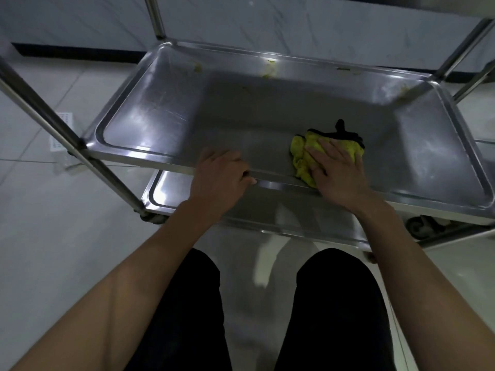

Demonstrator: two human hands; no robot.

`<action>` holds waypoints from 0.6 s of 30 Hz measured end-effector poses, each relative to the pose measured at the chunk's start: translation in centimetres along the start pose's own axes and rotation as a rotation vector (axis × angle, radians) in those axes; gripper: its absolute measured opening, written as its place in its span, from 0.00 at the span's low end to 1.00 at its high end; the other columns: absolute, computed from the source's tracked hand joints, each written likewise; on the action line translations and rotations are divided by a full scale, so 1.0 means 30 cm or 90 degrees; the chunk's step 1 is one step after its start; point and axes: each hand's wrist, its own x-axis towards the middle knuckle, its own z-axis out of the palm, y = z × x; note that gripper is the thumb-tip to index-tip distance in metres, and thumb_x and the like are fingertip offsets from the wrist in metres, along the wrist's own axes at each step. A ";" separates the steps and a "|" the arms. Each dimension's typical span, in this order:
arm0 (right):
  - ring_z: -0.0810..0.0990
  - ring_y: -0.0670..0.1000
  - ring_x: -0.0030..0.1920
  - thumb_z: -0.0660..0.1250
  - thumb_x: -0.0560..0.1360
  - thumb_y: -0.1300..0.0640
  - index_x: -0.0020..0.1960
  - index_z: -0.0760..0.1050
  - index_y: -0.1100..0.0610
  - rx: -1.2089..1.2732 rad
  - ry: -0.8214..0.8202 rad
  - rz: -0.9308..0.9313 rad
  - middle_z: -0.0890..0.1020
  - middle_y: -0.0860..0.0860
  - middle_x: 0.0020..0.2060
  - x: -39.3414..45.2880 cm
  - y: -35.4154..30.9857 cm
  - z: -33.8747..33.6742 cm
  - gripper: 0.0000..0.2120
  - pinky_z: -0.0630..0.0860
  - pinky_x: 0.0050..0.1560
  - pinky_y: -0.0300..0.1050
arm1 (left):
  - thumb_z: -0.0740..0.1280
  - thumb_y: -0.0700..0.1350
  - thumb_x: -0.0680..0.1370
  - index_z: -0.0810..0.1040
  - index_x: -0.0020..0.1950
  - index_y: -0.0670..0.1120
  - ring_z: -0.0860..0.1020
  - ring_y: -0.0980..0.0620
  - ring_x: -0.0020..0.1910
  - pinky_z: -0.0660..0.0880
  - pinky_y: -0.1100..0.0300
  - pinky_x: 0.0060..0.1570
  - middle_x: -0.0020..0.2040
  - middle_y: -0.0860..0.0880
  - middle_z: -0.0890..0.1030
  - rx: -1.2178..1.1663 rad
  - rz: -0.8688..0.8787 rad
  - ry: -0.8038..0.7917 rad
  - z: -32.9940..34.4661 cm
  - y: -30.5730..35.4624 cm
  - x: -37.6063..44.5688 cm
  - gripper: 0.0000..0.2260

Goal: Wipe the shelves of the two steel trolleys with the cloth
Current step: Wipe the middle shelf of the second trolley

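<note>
A steel trolley's middle shelf (166, 113) lies in front of me, a shallow tray with a raised rim. My right hand (337, 170) presses flat on a crumpled yellow cloth (302, 153) with a black edge, near the shelf's front rim, right of centre. My left hand (222, 175) grips the front rim of the same shelf, fingers curled over its edge. Yellowish stains (269, 69) mark the far rim, and more (403, 91) sit at the far right corner. A lower shelf (171, 194) shows beneath.
Slanted steel posts (53, 124) rise at the left, a post (156, 17) stands at the back, and more posts (463, 49) at the right. A caster wheel (417, 226) sits low right. A floor drain grate (60, 132) lies on the tiles left. My dark-trousered legs (340, 317) are below.
</note>
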 end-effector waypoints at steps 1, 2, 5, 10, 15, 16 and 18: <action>0.48 0.48 0.80 0.54 0.84 0.48 0.78 0.61 0.41 0.003 0.000 0.001 0.55 0.44 0.81 -0.006 0.006 -0.002 0.22 0.43 0.78 0.63 | 0.75 0.54 0.71 0.85 0.40 0.50 0.79 0.46 0.43 0.70 0.52 0.51 0.41 0.50 0.80 0.003 0.005 0.006 0.004 0.008 -0.009 0.09; 0.48 0.48 0.80 0.54 0.84 0.49 0.78 0.62 0.41 0.006 0.000 0.005 0.55 0.44 0.81 -0.010 0.010 -0.003 0.22 0.43 0.78 0.63 | 0.75 0.54 0.72 0.85 0.40 0.50 0.79 0.46 0.43 0.70 0.51 0.51 0.41 0.50 0.80 0.007 0.011 0.014 0.009 0.014 -0.018 0.08; 0.48 0.48 0.80 0.54 0.84 0.49 0.78 0.61 0.41 -0.007 -0.007 0.017 0.55 0.44 0.81 -0.015 0.001 0.002 0.23 0.43 0.77 0.64 | 0.74 0.52 0.73 0.85 0.42 0.49 0.78 0.44 0.45 0.74 0.47 0.50 0.43 0.48 0.79 0.014 0.023 0.044 0.025 0.022 -0.046 0.08; 0.48 0.48 0.80 0.52 0.83 0.48 0.78 0.59 0.39 -0.023 -0.019 0.026 0.54 0.44 0.81 -0.002 -0.027 0.007 0.23 0.43 0.77 0.64 | 0.68 0.54 0.78 0.83 0.58 0.50 0.78 0.43 0.55 0.71 0.46 0.58 0.55 0.49 0.80 0.007 0.057 0.103 0.051 -0.036 -0.093 0.12; 0.49 0.49 0.80 0.53 0.83 0.50 0.78 0.59 0.39 -0.027 -0.015 0.039 0.55 0.44 0.81 0.006 -0.041 0.010 0.23 0.45 0.77 0.63 | 0.60 0.60 0.81 0.73 0.73 0.49 0.64 0.42 0.77 0.61 0.37 0.71 0.75 0.45 0.71 0.087 -0.005 0.100 0.039 -0.264 -0.156 0.24; 0.49 0.49 0.80 0.54 0.83 0.50 0.78 0.60 0.39 -0.026 -0.015 0.041 0.55 0.44 0.81 0.009 -0.043 0.012 0.23 0.45 0.77 0.63 | 0.58 0.63 0.81 0.71 0.75 0.50 0.60 0.42 0.79 0.58 0.34 0.73 0.78 0.45 0.67 0.117 -0.035 0.061 0.032 -0.314 -0.166 0.27; 0.50 0.49 0.80 0.54 0.83 0.50 0.78 0.60 0.39 -0.022 -0.016 0.041 0.55 0.44 0.81 0.015 -0.042 0.013 0.23 0.45 0.77 0.64 | 0.52 0.68 0.81 0.63 0.79 0.52 0.51 0.40 0.81 0.53 0.31 0.74 0.81 0.45 0.59 0.153 -0.094 -0.024 0.021 -0.391 -0.182 0.31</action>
